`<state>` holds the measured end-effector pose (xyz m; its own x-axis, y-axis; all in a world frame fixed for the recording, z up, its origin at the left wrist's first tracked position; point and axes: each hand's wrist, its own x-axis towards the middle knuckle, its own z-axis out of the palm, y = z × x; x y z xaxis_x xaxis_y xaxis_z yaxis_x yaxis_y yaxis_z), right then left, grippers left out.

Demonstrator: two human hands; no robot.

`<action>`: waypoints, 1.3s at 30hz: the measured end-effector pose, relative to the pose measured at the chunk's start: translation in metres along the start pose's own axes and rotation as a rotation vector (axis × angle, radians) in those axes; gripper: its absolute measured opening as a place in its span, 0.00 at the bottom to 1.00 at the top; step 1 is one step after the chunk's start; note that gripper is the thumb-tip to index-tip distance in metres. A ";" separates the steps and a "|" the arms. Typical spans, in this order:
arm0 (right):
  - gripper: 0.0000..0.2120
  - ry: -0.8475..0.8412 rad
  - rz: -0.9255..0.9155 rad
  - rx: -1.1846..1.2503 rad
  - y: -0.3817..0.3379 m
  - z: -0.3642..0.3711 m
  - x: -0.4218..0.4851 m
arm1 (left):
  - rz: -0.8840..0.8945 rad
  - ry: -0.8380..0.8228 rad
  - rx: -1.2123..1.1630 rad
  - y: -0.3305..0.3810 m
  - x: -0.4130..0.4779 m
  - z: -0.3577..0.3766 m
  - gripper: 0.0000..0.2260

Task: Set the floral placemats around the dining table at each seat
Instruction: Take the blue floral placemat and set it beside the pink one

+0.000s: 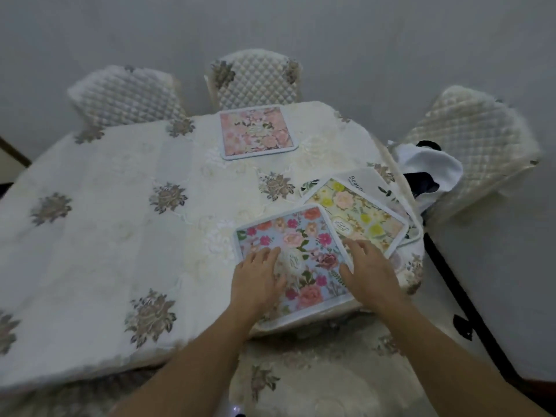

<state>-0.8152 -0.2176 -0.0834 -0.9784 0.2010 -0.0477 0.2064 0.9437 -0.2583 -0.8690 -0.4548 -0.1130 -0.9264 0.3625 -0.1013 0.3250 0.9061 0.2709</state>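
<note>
Both hands flat, fingers spread, gripping nothing: left hand (258,278) and right hand (368,267) pressing blue floral placemat (301,236) at desk (105,236) near edge. Overlapping yellow placemat (361,212) atop stack at right edge. Pink placemat (255,132) at far edge. Three quilted chairs (255,79) beyond; white cloth (427,164) on right one.

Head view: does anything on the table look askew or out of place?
Yes. The yellow-flowered placemat lies tilted at the table's right corner, atop more mats and partly under the blue-ground floral placemat that both hands press flat. A white and dark cloth bundle sits on the right chair. The pink placemat lies square.
</note>
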 end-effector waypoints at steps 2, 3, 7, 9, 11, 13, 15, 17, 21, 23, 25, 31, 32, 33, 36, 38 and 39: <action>0.23 -0.021 -0.017 0.060 0.003 0.006 0.021 | -0.142 -0.017 -0.049 -0.014 0.002 0.003 0.27; 0.23 -0.033 -0.017 0.078 0.006 0.009 0.031 | -0.213 -0.011 -0.077 -0.020 0.002 0.005 0.26; 0.23 -0.103 0.039 0.142 0.023 0.025 0.064 | -0.468 0.002 -0.222 -0.037 0.003 0.017 0.26; 0.22 -0.146 0.080 0.177 0.033 0.034 0.076 | -0.573 -0.002 -0.309 -0.040 0.004 0.024 0.28; 0.22 -0.178 0.108 0.205 0.041 0.044 0.084 | -0.655 0.002 -0.396 -0.041 0.005 0.032 0.30; 0.21 -0.195 0.139 0.222 0.046 0.053 0.091 | -0.726 0.005 -0.460 -0.039 0.007 0.040 0.32; 0.20 -0.196 0.152 0.217 0.048 0.061 0.097 | -0.777 0.019 -0.489 -0.039 0.010 0.047 0.33; 0.18 -0.197 0.164 0.213 0.048 0.066 0.102 | -0.810 0.036 -0.501 -0.040 0.012 0.050 0.32; 0.13 -0.216 0.210 0.291 0.044 0.075 0.108 | -0.842 0.058 -0.518 -0.039 0.018 0.053 0.27; 0.15 -0.222 0.243 0.345 0.043 0.079 0.110 | -0.840 0.071 -0.549 -0.035 0.022 0.054 0.25; 0.16 -0.214 0.264 0.397 0.041 0.081 0.111 | -0.850 0.079 -0.566 -0.035 0.025 0.057 0.24; 0.10 -0.247 0.285 0.575 0.036 0.086 0.113 | -0.847 0.077 -0.670 -0.038 0.033 0.061 0.09; 0.10 -0.250 0.282 0.586 0.036 0.086 0.112 | -0.826 0.083 -0.672 -0.036 0.033 0.059 0.11; 0.11 -0.251 0.276 0.593 0.035 0.084 0.110 | -0.812 0.095 -0.670 -0.034 0.033 0.058 0.12; 0.11 -0.234 0.233 0.594 0.033 0.074 0.105 | -0.788 0.153 -0.640 -0.030 0.034 0.047 0.15; 0.12 -0.190 0.208 0.596 0.031 0.062 0.103 | -0.761 0.164 -0.656 -0.028 0.035 0.036 0.15; 0.12 -0.164 0.203 0.607 0.030 0.055 0.103 | -0.749 0.170 -0.671 -0.026 0.035 0.030 0.15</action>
<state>-0.9099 -0.1834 -0.1494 -0.9186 0.2715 -0.2873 0.3938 0.5657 -0.7245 -0.9039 -0.4594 -0.1522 -0.8798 -0.3305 -0.3417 -0.4742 0.5597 0.6796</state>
